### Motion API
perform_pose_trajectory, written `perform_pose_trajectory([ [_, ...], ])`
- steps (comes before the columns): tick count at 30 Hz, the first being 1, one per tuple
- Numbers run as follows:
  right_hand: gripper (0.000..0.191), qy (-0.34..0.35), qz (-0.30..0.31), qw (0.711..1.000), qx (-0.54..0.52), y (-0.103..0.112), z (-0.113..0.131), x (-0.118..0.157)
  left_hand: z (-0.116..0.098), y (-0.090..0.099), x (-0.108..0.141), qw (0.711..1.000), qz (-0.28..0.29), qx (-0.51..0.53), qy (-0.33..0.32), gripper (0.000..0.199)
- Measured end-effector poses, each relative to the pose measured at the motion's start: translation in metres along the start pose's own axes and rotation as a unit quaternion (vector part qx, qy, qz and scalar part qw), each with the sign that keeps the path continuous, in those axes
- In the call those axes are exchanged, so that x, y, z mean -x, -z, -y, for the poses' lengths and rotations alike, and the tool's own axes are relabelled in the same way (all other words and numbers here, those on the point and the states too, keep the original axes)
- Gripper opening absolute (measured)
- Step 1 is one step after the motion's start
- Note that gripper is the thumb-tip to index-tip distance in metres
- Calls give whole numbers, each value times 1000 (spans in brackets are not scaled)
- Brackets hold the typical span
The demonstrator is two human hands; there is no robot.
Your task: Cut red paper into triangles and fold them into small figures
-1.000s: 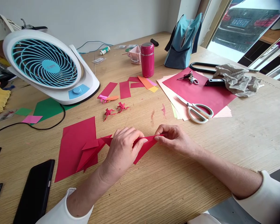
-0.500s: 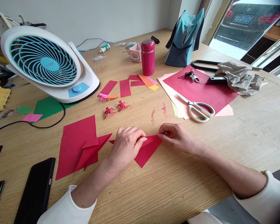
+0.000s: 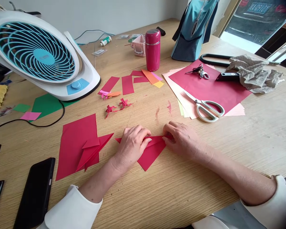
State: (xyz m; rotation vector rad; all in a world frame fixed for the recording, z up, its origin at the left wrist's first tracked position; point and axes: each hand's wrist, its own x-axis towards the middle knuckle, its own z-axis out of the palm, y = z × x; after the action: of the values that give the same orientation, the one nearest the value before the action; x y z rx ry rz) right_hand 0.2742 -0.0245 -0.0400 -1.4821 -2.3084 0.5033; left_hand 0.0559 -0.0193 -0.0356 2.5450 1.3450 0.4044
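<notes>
A folded red sheet of paper (image 3: 150, 156) lies on the table between my hands, one corner pointing toward me. My left hand (image 3: 132, 142) is closed over its left part, thumb and fingers pinching the upper folded edge. At the paper's right corner, my right hand (image 3: 180, 137) grips the edge between thumb and curled fingers. To the left, another folded red paper piece (image 3: 90, 154) rests on a larger red sheet (image 3: 73, 136). Two small red folded paper figures (image 3: 116, 107) sit beyond my left hand.
White-handled scissors (image 3: 206, 108) lie on stacked paper at the right, near keys (image 3: 200, 71) and a crumpled cloth (image 3: 251, 73). A pink flask (image 3: 153, 51) and blue bag (image 3: 192, 35) stand behind. A fan (image 3: 45, 57) and a black phone (image 3: 35, 190) are at left.
My right hand has turned palm-down over the paper's right corner, its fingers curling over the edge. My left hand keeps its pinch. The whole view has shifted slightly.
</notes>
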Motion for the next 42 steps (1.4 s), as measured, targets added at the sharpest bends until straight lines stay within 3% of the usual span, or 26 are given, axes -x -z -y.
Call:
perform_pose_trajectory([
  [5, 16, 86, -12, 996, 2, 1, 2, 1, -3, 2, 1, 998, -42, -33, -19, 5],
  [10, 22, 143, 15, 990, 7, 0, 1, 3, -17, 2, 21, 979, -72, -110, -153, 25],
  [13, 23, 164, 21, 986, 28, 1, 0, 5, -21, -4, 35, 971, -62, -136, -187, 36],
  [24, 23, 222, 9, 962, 157, 3, 7, 16, -24, -8, 43, 968, -34, -177, -172, 43],
  [42, 32, 245, 2, 949, 197, 3, 15, 21, -26, -12, 49, 969, 8, -193, -152, 44],
])
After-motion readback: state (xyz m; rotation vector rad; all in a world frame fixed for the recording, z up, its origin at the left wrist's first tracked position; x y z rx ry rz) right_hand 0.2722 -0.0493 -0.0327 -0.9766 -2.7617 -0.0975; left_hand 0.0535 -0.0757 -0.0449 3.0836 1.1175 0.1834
